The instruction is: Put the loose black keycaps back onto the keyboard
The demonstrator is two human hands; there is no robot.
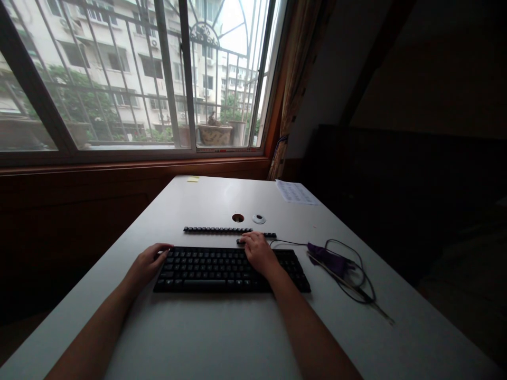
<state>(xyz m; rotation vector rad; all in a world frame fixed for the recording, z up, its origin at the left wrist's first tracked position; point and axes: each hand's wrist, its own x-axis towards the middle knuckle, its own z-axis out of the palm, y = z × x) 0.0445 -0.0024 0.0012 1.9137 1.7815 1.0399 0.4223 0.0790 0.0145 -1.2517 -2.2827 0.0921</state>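
A black keyboard lies flat on the white table. At its back left corner, my left hand grips the edge, thumb and fingers close together. Over the keyboard's back edge reaches my right hand, its fingers bent down and closed around a small black keycap. How firmly the fingers hold it is hard to see. Just behind stands a long row of black keycaps, with a shorter group of keycaps to the right, partly behind my right hand.
A black cable runs right from the keyboard to a coil beside a purple cloth and a thin stick-like tool. Farther back are a round hole, its white cover, a printed sheet and yellow sticky notes.
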